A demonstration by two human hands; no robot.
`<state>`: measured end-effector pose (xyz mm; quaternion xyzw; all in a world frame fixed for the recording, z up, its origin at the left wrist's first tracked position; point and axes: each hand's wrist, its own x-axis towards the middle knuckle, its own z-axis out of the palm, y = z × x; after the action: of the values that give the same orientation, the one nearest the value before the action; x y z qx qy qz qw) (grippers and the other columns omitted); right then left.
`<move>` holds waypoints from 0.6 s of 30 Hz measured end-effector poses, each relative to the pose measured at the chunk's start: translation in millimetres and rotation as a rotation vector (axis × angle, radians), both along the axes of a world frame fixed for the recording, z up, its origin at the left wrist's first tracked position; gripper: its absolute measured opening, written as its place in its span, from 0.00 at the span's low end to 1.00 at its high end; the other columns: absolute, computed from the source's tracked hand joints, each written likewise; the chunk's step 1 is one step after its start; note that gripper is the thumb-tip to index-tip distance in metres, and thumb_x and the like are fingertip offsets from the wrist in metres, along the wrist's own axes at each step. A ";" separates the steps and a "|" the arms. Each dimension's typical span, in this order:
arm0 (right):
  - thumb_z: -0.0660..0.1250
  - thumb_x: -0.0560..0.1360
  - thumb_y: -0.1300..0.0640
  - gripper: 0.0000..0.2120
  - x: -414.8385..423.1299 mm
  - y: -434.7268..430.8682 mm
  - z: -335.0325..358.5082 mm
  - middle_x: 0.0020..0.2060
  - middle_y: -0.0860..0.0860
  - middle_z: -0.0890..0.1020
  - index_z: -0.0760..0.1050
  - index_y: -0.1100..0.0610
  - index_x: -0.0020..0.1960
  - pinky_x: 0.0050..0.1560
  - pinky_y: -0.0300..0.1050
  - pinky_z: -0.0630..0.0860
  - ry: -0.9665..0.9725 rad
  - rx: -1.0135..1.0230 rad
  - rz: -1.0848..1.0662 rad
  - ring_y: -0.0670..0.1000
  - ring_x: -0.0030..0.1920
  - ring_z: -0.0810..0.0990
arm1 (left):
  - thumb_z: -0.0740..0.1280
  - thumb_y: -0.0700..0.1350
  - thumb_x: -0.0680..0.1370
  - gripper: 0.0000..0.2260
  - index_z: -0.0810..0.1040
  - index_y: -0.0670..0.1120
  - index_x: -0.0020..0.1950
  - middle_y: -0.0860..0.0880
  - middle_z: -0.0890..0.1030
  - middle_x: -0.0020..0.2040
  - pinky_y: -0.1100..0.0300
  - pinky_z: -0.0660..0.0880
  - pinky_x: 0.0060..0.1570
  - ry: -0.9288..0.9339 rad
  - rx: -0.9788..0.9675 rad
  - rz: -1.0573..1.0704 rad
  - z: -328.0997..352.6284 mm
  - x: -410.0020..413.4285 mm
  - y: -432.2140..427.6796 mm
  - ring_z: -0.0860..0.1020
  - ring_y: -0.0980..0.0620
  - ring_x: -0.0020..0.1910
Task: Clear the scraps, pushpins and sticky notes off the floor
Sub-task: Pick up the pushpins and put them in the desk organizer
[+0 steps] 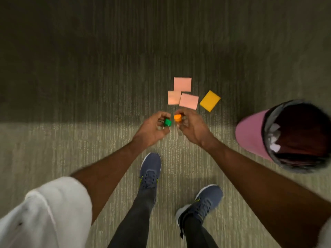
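Nearest me, one white sleeve (44, 212) covers my left upper arm; the right one is only a sliver, cut off at the corner. Below stand my two shoes, the left shoe (150, 169) set ahead of the right shoe (202, 203), both blue-grey, with dark trouser legs running out of view.

Past them my two hands meet, almost touching, raised above the floor (71, 86). My left hand (152, 129) is curled, pinching one green pin (167, 122) at its fingertips. My right hand (191, 127) is curled too, pinching one orange pin (177, 117). So two pins, one in each hand. Only the coloured heads show clearly; I cannot make out the orange pin's point behind my fingers.

To the right stands one pink bin (250, 133) with a dark liner, blurred and cut off by the edge. White scraps (274, 136) lie inside against its near wall; I cannot count them.

Just beyond my hands four sticky notes lie flat on the carpet. Three are pink: the near note (189, 101), the left note (173, 97) and the far note (182, 84), with the near note's corner over the left one and the far note's lower edge touching both. One yellow note (210, 100) lies just beside them, turned like a diamond, apart from the bin.
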<state>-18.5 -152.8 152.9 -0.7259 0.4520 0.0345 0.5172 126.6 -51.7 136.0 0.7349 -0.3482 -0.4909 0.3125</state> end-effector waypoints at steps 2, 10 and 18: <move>0.61 0.75 0.74 0.19 8.0 -7.4 38.1 0.54 0.57 0.78 0.75 0.67 0.65 0.57 0.39 0.77 -0.044 -0.032 -0.014 0.50 0.55 0.81 | 0.70 0.30 0.73 0.16 0.78 0.42 0.59 0.49 0.80 0.52 0.71 0.76 0.49 -0.008 -0.052 -0.021 39.5 2.5 -16.8 0.78 0.53 0.50; 0.71 0.74 0.64 0.18 34.7 -49.1 182.6 0.58 0.54 0.79 0.77 0.58 0.63 0.60 0.51 0.76 -0.102 -0.280 0.038 0.54 0.59 0.78 | 0.72 0.33 0.72 0.15 0.80 0.45 0.57 0.51 0.83 0.53 0.64 0.78 0.57 -0.087 -0.298 0.010 181.6 31.7 -68.8 0.82 0.57 0.53; 0.69 0.78 0.56 0.21 45.5 -78.2 302.9 0.64 0.44 0.76 0.70 0.46 0.69 0.61 0.47 0.77 -0.088 -0.437 0.216 0.48 0.61 0.78 | 0.75 0.34 0.71 0.23 0.74 0.44 0.63 0.49 0.81 0.58 0.55 0.79 0.63 -0.029 -0.400 0.048 295.4 50.8 -83.1 0.81 0.54 0.59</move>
<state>27.0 -231.1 455.8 -0.8654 0.3457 -0.0403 0.3605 177.4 -134.9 431.4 0.6733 -0.4256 -0.3936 0.4589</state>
